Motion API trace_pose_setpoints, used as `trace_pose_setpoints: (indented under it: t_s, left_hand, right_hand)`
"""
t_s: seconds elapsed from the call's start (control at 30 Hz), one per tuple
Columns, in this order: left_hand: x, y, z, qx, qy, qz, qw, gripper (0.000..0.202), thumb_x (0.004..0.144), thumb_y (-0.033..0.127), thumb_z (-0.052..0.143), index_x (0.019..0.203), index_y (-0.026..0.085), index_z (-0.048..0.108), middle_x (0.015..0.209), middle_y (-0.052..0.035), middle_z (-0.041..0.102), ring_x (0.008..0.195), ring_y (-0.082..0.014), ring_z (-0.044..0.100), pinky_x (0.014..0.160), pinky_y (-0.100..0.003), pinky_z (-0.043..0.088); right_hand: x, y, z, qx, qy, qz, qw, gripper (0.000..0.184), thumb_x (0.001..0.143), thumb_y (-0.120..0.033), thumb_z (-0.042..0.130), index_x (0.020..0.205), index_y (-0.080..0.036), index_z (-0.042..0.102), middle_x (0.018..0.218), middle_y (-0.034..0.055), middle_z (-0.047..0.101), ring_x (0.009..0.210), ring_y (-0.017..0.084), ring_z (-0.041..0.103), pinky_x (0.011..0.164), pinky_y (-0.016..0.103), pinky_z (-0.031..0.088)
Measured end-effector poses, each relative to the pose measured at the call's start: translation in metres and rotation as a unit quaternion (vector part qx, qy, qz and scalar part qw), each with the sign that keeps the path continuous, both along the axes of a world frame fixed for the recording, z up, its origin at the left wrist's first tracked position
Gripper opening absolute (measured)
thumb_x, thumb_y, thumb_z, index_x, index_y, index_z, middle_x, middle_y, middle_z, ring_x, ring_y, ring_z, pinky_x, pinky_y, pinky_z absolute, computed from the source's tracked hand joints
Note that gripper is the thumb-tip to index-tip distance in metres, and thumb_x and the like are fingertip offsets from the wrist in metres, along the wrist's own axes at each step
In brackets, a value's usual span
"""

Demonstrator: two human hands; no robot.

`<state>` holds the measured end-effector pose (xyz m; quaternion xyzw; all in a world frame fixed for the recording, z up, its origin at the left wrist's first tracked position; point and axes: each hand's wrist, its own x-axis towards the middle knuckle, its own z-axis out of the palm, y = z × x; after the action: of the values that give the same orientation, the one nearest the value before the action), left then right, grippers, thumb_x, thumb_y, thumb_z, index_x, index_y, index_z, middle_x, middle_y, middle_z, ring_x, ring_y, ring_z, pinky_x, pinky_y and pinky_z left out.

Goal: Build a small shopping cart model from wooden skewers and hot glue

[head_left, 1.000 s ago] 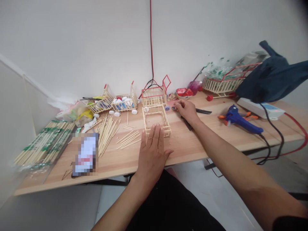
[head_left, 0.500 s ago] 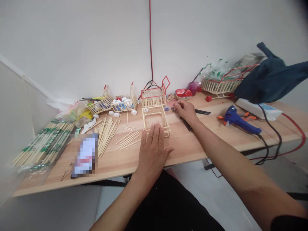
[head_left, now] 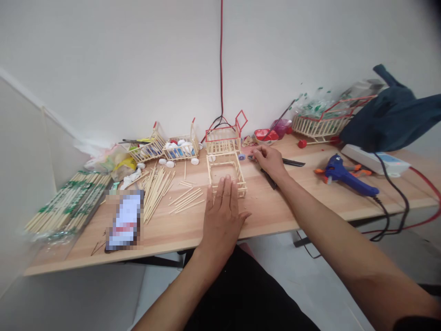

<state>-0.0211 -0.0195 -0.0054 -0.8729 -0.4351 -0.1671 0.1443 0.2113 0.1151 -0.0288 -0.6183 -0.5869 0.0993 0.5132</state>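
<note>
Resting the left hand (head_left: 222, 216) palm down, with straight, nearly closed-up fingers over the near side of the stick frame (head_left: 240, 171) and thumb out wide! And bunching the right hand (head_left: 270, 161), thumb to fingertips, beside the purple disc (head_left: 241, 157); impossible to tell around what. As for the frame: on the table (head_left: 182, 230), right in front of the red-trimmed cart (head_left: 223, 139).

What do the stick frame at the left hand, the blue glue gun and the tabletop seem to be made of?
Stick frame: probably unpainted wood or bamboo, matte, pale as the loose sticks.
Blue glue gun: likely moulded plastic, smooth and evenly coloured.
Tabletop: wood-look, pale brown grain streaks; solid board or laminate, I can't tell.
</note>
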Motion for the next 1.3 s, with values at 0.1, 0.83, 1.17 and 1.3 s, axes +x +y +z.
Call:
trace_pose_setpoints:
  t_s: [0.1,0.83,1.17,1.3]
  left_hand:
    - [-0.005,-0.002,0.004,-0.002,-0.049,-0.019,0.999,0.067,0.095,0.044,0.044,0.146,0.004,0.031,0.156,-0.0195,0.028,0.147,-0.0299,0.017,0.118,-0.054,0.019]
    - [-0.003,-0.015,0.006,0.008,-0.052,-0.014,0.999,0.065,0.097,0.04,0.039,0.149,0.004,0.024,0.157,-0.0192,0.026,0.148,-0.0291,0.015,0.118,-0.051,0.021]
    - [0.008,-0.004,0.004,-0.008,0.003,0.004,1.0,0.072,0.093,0.048,0.045,0.149,0.005,0.029,0.157,-0.0163,0.027,0.146,-0.0293,0.021,0.119,-0.051,0.019]
    - [0.008,-0.003,0.002,-0.009,0.002,0.004,1.0,0.072,0.093,0.046,0.046,0.149,0.005,0.029,0.157,-0.0174,0.026,0.146,-0.0294,0.02,0.119,-0.052,0.02]
  right_hand:
    - [-0.001,-0.001,0.001,-0.003,0.0,0.001,1.0,0.023,0.084,-0.036,0.052,0.081,-0.018,0.066,0.07,0.0037,0.069,0.065,0.018,0.061,0.066,0.03,0.044]
    - [-0.001,-0.002,0.002,-0.008,0.004,-0.001,1.0,0.022,0.083,-0.036,0.052,0.08,-0.019,0.066,0.069,0.0028,0.068,0.063,0.018,0.06,0.064,0.03,0.044]
    - [-0.002,-0.002,0.002,0.0,0.004,-0.003,1.0,0.022,0.082,-0.036,0.052,0.08,-0.019,0.066,0.069,0.0026,0.068,0.065,0.018,0.06,0.066,0.03,0.045]
    - [-0.002,-0.003,0.003,-0.001,0.002,-0.004,1.0,0.023,0.082,-0.037,0.052,0.08,-0.019,0.066,0.068,0.0025,0.068,0.064,0.018,0.06,0.065,0.03,0.044]
